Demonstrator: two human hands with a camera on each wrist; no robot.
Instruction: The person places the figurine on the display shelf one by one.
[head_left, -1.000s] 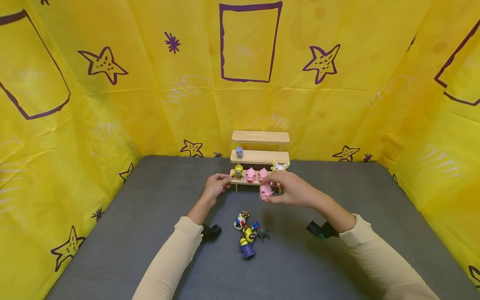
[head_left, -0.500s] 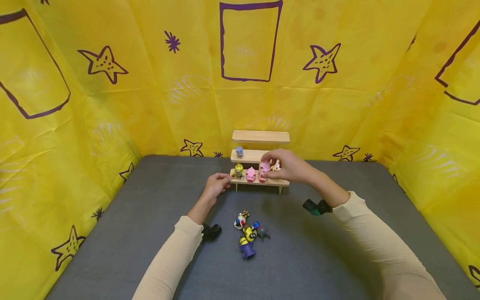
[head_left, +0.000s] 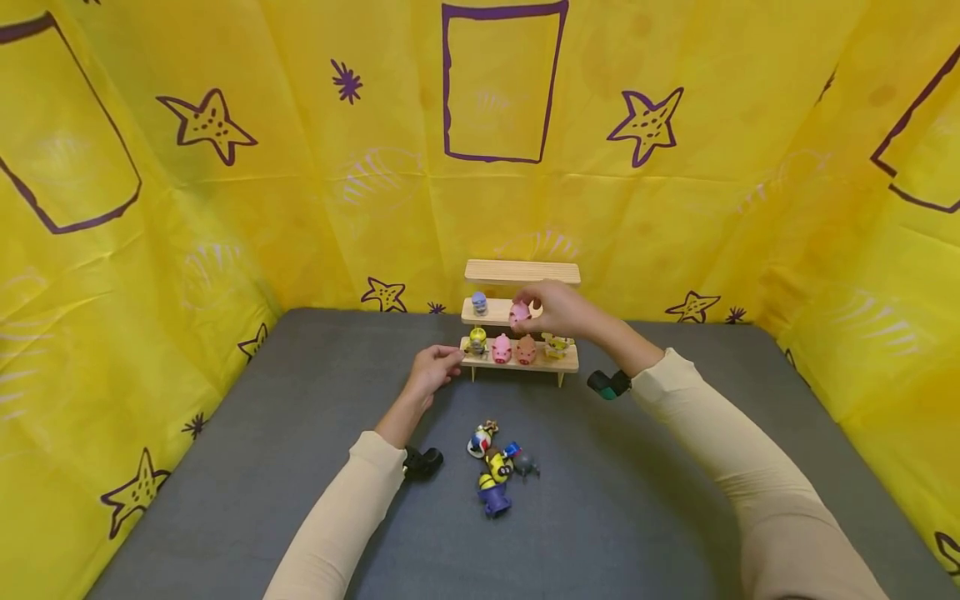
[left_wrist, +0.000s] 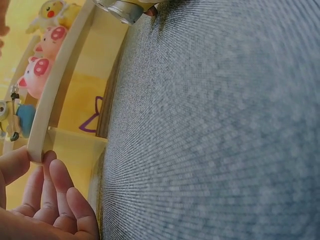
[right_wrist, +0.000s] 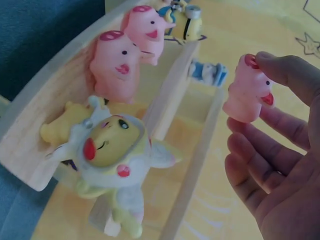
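Observation:
A three-tier wooden display shelf (head_left: 522,272) stands at the back. My left hand (head_left: 435,371) pinches the left end of its lowest board between thumb and fingers. With fingertips and thumb, my right hand (head_left: 558,310) holds a pink toy pig (right_wrist: 245,90) at the middle tier. On that tier's left end stands a small blue figure (head_left: 479,303). Along the lowest tier are a yellow Minion figure (head_left: 476,342), a pink toy pig (head_left: 502,349), another toy pig (head_left: 526,349) and a yellow-and-white hooded figure (right_wrist: 107,145) at the right end.
Several loose toys lie in front of the shelf on the dark cloth, among them a white-and-red figure (head_left: 480,442), a Minion in purple-blue (head_left: 493,497) and a grey piece (head_left: 527,463). A yellow curtain (head_left: 360,217) closes off the back and sides.
My right hand has raised the pink pig from in front of the lowest tier to the middle one, uncovering the hooded figure. My left hand has stayed at the board's end.

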